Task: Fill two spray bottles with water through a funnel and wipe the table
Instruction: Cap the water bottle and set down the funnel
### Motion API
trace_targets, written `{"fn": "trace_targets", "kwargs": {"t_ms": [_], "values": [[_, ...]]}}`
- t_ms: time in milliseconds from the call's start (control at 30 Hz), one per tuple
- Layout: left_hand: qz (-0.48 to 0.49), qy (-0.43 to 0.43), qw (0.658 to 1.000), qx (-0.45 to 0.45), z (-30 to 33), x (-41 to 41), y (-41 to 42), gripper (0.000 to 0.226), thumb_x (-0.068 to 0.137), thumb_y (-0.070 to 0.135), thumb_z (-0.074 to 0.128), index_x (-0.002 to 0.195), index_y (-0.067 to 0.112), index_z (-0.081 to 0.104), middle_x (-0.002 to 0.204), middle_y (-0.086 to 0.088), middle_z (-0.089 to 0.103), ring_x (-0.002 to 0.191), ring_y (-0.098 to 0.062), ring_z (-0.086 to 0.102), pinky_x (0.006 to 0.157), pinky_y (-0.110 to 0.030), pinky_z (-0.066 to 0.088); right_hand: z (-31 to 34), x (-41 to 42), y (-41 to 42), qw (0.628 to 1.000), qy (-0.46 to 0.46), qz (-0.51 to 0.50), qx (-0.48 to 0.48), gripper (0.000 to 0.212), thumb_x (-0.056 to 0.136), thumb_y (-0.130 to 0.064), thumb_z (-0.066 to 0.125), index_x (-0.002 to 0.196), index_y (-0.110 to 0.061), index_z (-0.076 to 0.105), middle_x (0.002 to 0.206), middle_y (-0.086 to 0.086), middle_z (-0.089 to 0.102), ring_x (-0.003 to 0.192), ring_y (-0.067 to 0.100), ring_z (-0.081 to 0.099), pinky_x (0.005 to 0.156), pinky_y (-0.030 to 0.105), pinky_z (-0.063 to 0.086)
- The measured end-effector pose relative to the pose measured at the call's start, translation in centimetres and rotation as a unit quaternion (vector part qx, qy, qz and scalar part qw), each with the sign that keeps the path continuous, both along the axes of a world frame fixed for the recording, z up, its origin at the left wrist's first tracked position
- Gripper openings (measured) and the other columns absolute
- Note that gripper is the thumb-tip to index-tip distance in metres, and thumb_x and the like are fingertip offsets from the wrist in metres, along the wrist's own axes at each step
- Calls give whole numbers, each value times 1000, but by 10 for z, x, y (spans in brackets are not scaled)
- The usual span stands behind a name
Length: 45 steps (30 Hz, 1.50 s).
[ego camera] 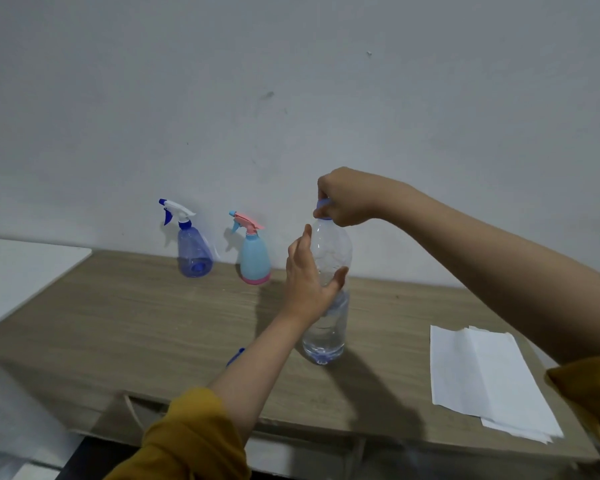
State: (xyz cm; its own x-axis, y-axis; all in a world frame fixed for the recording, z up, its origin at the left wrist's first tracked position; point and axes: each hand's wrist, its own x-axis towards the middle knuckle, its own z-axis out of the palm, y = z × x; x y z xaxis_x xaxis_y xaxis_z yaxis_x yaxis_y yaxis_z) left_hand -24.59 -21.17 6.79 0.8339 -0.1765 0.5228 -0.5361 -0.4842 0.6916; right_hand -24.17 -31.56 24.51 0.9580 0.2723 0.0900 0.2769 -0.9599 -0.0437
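A tall clear plastic water bottle (326, 327) stands upright near the centre of the wood-grain laminate table (136, 323), partly filled. Its label is hidden behind the left hand (309, 282), whose thumb and fingers curl round the ribbed upper body. The right hand (343, 197) pinches the blue screw cap (323, 203) from above, covering most of it. At the bottle's eight o'clock, a small blue object (235, 356) peeks out from behind the left forearm, too hidden to identify. At ten o'clock, against the grey wall, stand a translucent purple-blue spray bottle with a white trigger head (191, 244) and a pale blue one with pink trigger and base (253, 254). Folded white paper towels (485, 379) lie at four o'clock.
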Motion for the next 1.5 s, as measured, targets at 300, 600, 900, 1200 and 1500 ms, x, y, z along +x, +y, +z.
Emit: {"fn": "trace_targets", "kwargs": {"t_ms": [300,600,900,1200,1500], "values": [[5,-4,1000,1,1,-3,0,92,82,36,68,147,15,8,146,-14,23,131,-30,35,105,-43,40,-23,-2,-16,990,-46,7,136,34,90,-37,60,110,-9,58,82,-3,55,76,17,52,66,25,37],[13,-40,999,-6,-2,-2,-1,88,81,37,67,142,28,5,146,-15,24,131,-30,35,104,-48,40,-54,0,-21,934,-72,-7,351,20,89,-21,64,105,-10,63,110,-2,65,92,6,58,70,9,40],[9,-13,1000,8,2,-5,-3,94,84,40,66,145,24,-3,150,-17,18,137,-29,26,110,-43,32,-84,1,4,853,-180,-73,484,22,86,-18,66,102,-6,60,107,8,63,92,17,59,74,15,45],[14,75,993,86,-29,-28,58,106,78,57,64,150,23,-6,159,4,-1,146,-16,5,118,-47,16,-122,-12,14,826,-299,5,479,47,82,-10,69,127,-12,54,107,-13,53,100,7,52,93,17,42],[125,263,942,166,-118,-53,134,111,55,58,80,143,15,28,143,-5,39,130,-25,40,106,-41,37,-185,-16,12,873,-294,13,389,93,70,-36,80,144,-27,25,151,19,16,144,28,17,113,29,21]]}}
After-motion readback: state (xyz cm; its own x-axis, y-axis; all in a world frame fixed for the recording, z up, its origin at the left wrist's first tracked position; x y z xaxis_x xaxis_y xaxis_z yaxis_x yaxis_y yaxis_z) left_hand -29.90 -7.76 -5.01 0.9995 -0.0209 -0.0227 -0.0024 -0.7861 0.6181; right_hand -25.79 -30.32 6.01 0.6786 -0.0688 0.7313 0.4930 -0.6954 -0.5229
